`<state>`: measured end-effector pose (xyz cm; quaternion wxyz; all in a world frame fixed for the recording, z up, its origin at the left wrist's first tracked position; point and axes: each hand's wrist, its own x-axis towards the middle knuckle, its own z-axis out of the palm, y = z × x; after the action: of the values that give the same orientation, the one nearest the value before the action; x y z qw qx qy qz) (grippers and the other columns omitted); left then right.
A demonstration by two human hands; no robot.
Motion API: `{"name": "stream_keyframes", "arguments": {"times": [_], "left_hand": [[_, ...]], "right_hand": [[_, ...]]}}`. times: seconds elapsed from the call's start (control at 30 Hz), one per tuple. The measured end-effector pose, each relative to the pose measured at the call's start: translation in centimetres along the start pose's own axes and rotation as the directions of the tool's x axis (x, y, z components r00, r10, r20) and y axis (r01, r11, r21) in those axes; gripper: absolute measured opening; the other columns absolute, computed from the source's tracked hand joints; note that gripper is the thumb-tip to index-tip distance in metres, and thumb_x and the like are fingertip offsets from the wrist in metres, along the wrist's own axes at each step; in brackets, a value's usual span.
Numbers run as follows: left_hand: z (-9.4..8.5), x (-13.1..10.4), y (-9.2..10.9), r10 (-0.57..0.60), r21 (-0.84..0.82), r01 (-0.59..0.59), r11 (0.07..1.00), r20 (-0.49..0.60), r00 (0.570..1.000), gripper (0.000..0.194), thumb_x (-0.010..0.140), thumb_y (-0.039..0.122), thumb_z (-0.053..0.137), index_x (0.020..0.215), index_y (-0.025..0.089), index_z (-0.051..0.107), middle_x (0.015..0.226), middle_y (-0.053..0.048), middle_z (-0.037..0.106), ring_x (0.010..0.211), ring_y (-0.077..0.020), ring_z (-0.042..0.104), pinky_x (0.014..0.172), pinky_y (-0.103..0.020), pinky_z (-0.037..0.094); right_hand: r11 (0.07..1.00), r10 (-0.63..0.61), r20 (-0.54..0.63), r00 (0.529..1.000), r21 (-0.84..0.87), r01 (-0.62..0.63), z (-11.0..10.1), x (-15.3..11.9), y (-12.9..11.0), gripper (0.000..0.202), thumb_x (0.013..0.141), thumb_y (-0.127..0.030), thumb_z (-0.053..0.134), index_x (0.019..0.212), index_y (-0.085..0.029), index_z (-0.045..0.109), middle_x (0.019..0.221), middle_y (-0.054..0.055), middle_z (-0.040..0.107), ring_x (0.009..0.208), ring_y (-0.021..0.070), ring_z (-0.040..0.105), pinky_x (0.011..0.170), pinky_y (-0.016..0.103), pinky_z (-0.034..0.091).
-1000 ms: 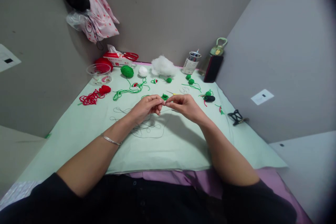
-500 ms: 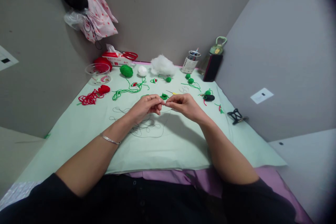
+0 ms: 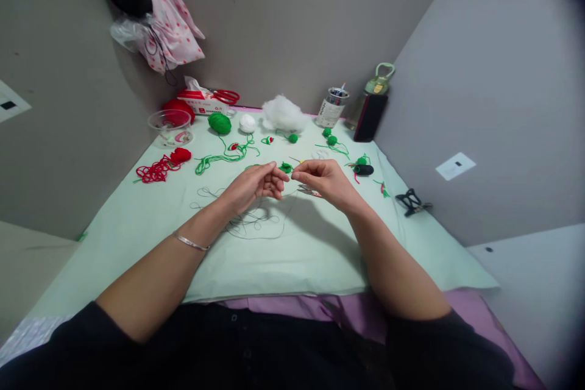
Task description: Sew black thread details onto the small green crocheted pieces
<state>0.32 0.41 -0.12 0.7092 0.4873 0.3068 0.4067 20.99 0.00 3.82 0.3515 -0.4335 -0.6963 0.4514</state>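
Over the middle of the table, my left hand [image 3: 261, 186] is held with its thumb raised away from half-curled fingers, and I see nothing gripped in it. Facing it, my right hand [image 3: 322, 178] pinches thumb and forefinger together; whatever sits in the pinch is too small to name. Thin dark thread [image 3: 256, 219] lies in loose loops below my left hand, one strand running up between the hands. Small scissors [image 3: 309, 191] show partly beneath my right hand. Just beyond the fingertips is a small green crocheted piece [image 3: 286, 167].
Behind stand green yarn [image 3: 220, 124], a white ball [image 3: 247, 124], fluffy stuffing [image 3: 283, 114], a pen tin [image 3: 331, 111] and a bottle with a phone [image 3: 371, 118]. Red yarn [image 3: 159, 169] and a clear tub [image 3: 170, 129] are left. A black clip [image 3: 412, 202] lies right.
The fingertips, close together before, have drawn slightly apart. My left fingers have loosened from a pinch, while my right hand stays pinched and shows more of the scissors below it.
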Motion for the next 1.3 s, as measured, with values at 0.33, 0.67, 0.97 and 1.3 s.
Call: {"name": "stream_keyframes", "arguments": {"times": [0.33, 0.67, 0.97, 1.3], "left_hand": [[0.1, -0.1, 0.2, -0.019, 0.026, 0.019, 0.999, -0.006, 1.0, 0.05, 0.087, 0.06, 0.061, 0.09, 0.011, 0.072, 0.075, -0.006, 0.067, 0.065, -0.0139, 0.064, 0.068, -0.028, 0.054], [0.1, -0.2, -0.1, 0.023, 0.218, -0.023, 0.976, 0.003, 1.0, 0.032, 0.081, 0.047, 0.074, 0.089, 0.016, 0.075, 0.078, -0.002, 0.063, 0.066, -0.0117, 0.06, 0.076, -0.03, 0.055], [-1.0, -0.5, 2.4, 0.167, 0.073, -0.157, 0.985, -0.163, 0.972, 0.019, 0.078, 0.035, 0.078, 0.079, 0.017, 0.07, 0.09, -0.002, 0.068, 0.07, -0.0083, 0.058, 0.069, -0.021, 0.051], [-14.1, -3.0, 7.9, 0.358, -0.14, -0.558, 0.818, -0.635, 0.684, 0.031, 0.1, 0.013, 0.042, 0.078, 0.025, 0.06, 0.074, 0.008, 0.07, 0.087, -0.0109, 0.068, 0.063, -0.019, 0.058]], "right_hand": [[1.0, 0.012, -0.025, 1.0, 0.002, -0.012, 0.1, -0.1, -0.5, 0.03, 0.08, -0.044, 0.072, 0.078, -0.014, 0.071, 0.056, -0.004, 0.048, 0.05, 0.0072, 0.035, 0.046, 0.024, 0.025], [1.0, 0.0, -0.013, 1.0, -0.014, 0.0, 0.1, 0.0, -0.5, 0.026, 0.083, -0.038, 0.068, 0.077, -0.013, 0.071, 0.056, -0.003, 0.047, 0.051, 0.0071, 0.033, 0.047, 0.024, 0.024], [0.999, 0.034, 0.169, 0.985, 0.034, -0.041, -0.8, -0.1, 0.2, 0.034, 0.088, -0.046, 0.064, 0.084, -0.013, 0.072, 0.057, -0.004, 0.04, 0.053, 0.0077, 0.033, 0.048, 0.024, 0.022], [0.977, -0.003, 0.024, 1.0, 0.215, -0.002, -6.0, 0.9, 1.8, 0.031, 0.085, -0.043, 0.071, 0.08, -0.013, 0.071, 0.053, -0.006, 0.038, 0.05, 0.006, 0.027, 0.05, 0.024, 0.02]]}}
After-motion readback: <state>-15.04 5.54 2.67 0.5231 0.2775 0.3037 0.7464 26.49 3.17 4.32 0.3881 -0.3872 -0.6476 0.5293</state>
